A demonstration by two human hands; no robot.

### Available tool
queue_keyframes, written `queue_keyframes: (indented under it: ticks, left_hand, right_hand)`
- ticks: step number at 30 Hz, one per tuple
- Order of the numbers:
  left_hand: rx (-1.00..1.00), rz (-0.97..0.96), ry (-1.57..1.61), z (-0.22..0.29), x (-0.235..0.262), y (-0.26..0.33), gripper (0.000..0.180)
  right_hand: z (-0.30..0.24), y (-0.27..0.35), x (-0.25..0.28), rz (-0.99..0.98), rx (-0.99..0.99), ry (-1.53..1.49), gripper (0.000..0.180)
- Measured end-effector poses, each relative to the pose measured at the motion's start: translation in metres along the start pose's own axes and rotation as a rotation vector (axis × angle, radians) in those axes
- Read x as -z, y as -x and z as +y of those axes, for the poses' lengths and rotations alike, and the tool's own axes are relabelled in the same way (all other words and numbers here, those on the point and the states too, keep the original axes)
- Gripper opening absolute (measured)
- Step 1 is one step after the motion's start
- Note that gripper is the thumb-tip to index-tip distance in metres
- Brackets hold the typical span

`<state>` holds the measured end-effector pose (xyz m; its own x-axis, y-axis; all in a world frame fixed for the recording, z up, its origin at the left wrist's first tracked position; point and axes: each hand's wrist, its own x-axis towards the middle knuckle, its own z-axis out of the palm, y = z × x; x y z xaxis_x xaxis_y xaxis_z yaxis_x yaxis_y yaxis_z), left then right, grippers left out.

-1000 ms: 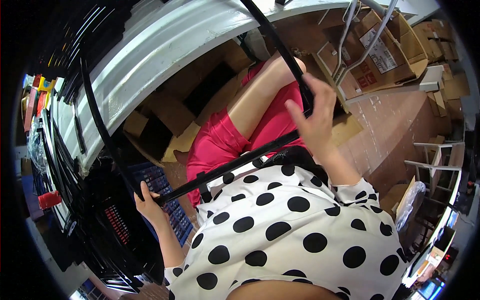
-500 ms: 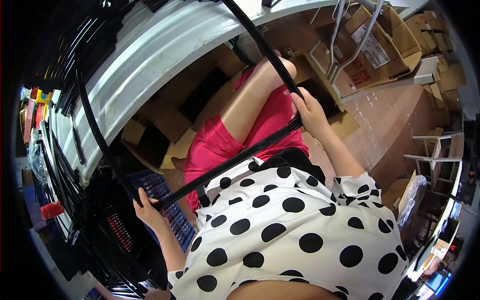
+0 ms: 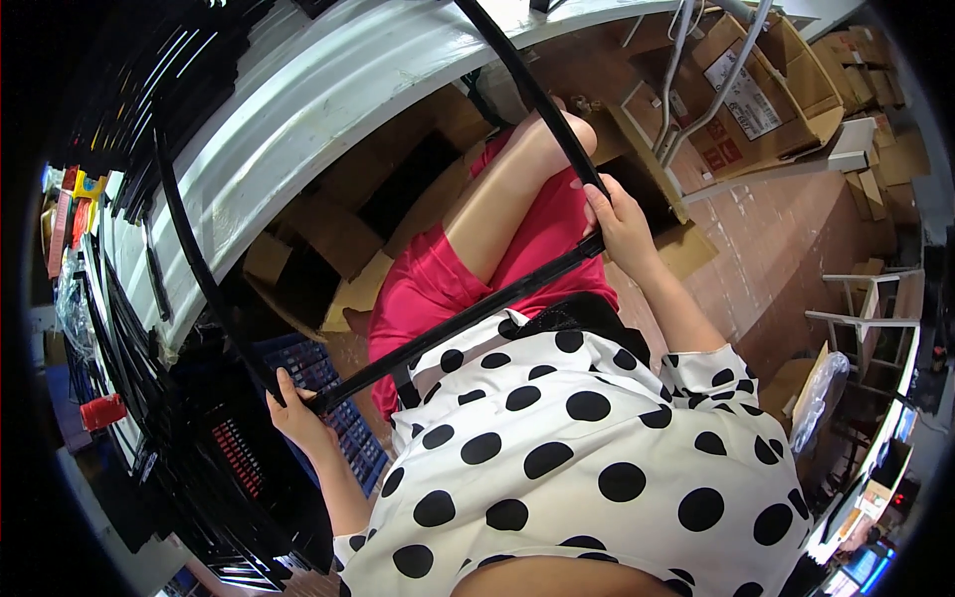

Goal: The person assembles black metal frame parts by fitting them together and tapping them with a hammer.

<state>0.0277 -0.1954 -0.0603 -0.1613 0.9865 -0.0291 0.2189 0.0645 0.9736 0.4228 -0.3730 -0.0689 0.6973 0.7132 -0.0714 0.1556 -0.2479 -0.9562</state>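
Across my lap lies a black three-sided frame made of thin bars. One bar runs crosswise near my waist, and two side bars reach away from me over the white table. My left hand is closed around the frame's near left corner. At the near right corner, my right hand grips the right side bar just above the joint, thumb along the bar. The far ends of the side bars reach the table area.
A white table curves across the far side, stacked with dark strips at left. Beneath it sit cardboard boxes. A blue crate stands by my left arm. Further right are a large carton and a white stool.
The far end of the right side bar has shifted slightly to the right. Both hands keep their hold on the frame.
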Motion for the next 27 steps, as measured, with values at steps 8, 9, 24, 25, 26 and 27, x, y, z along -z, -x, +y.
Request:
queue_keyframes:
  ticks: [8,9,24,25,26,27]
  left_hand:
    - [0.02,0.016,-0.011,0.008,-0.005,0.005,0.016]
    - [0.02,0.023,-0.011,0.008,-0.006,0.004,0.016]
    - [-0.006,0.06,-0.067,0.021,0.004,0.015,0.022]
    - [-0.012,0.063,-0.042,0.021,0.005,0.016,0.022]
    - [-0.019,0.066,-0.016,0.022,0.006,0.016,0.021]
    - [-0.02,0.064,-0.017,0.021,0.009,0.015,0.021]
  right_hand:
    - [-0.001,0.0,-0.002,0.01,0.006,-0.003,0.025]
    - [-0.002,0.001,-0.002,0.01,0.006,-0.003,0.025]
    - [0.002,0.012,0.001,0.049,-0.035,-0.291,0.022]
    - [-0.003,0.016,0.001,0.052,-0.051,-0.281,0.022]
    - [-0.006,0.018,0.001,0.056,-0.066,-0.27,0.022]
    - [-0.007,0.018,0.0,0.057,-0.067,-0.272,0.022]
